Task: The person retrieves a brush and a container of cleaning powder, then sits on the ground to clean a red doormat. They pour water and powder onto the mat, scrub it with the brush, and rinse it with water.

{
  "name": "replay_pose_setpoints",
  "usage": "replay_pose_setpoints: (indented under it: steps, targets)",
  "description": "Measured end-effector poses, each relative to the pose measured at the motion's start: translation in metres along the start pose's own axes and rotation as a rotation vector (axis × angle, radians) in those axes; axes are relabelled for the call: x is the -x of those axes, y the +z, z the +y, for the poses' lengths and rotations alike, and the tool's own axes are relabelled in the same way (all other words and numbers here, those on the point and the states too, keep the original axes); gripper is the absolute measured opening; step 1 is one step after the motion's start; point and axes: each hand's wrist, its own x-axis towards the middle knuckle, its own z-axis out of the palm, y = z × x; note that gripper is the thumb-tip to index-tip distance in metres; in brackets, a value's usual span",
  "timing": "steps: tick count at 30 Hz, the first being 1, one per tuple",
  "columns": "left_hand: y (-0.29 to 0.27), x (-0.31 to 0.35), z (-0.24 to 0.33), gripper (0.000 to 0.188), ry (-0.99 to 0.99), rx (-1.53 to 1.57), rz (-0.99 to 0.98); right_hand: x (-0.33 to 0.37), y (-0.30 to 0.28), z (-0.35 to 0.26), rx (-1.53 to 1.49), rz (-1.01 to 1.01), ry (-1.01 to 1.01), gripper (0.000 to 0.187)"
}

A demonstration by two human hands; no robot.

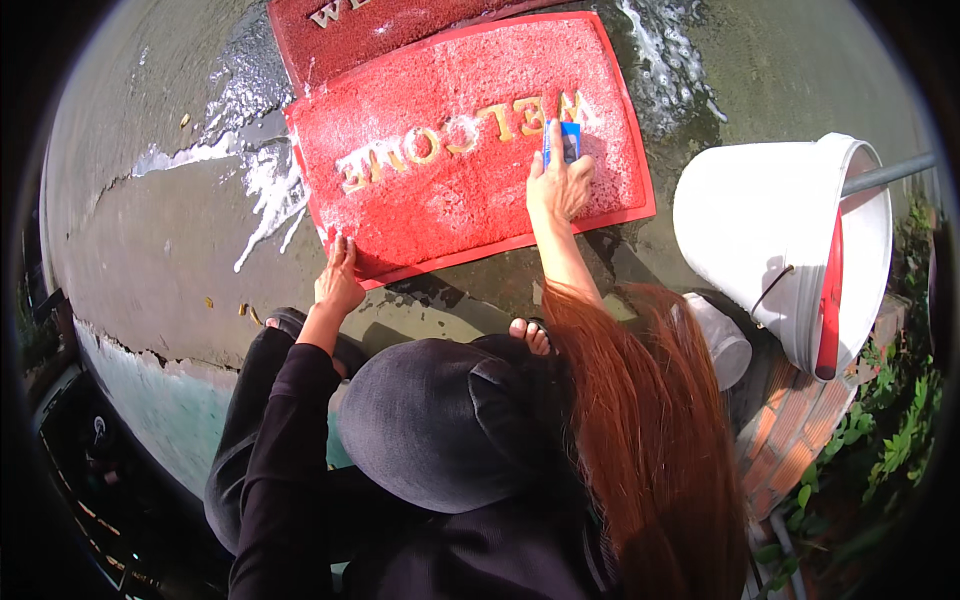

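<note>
A red doormat (440,205) with raised yellowish letters lies on wet concrete, whitish suds spread over its pile. Over the letters at its right part, my right hand (562,188) grips a small blue scrubbing brush (571,143). My index finger lies stretched along the top of the brush, and its working side is hidden against the mat. At the near left corner of the mat, my left hand (339,278) rests with its fingers laid out over the edge, holding no tool.
Beyond lies a second, darker red mat (380,40), partly out of view. A white bucket (755,225) stands at the right, a grey pole (890,176) across its mouth, beside a smaller pale container (722,345). Foam (272,190) streaks the concrete. Bricks (795,430) and plants (900,430) border the right.
</note>
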Motion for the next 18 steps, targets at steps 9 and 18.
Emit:
replay_pose_setpoints:
  steps: [9, 18]
  targets:
    - [0.004, 0.003, -0.002, 0.08, -0.018, -0.091, 0.033, -0.011, 0.005, 0.022, -0.004, -0.132, -0.655, 0.055]
    - [0.007, 0.002, -0.007, 0.072, 0.008, 0.008, 0.031, 0.029, -0.038, 0.144, 0.05, -0.051, -0.364, 0.062]
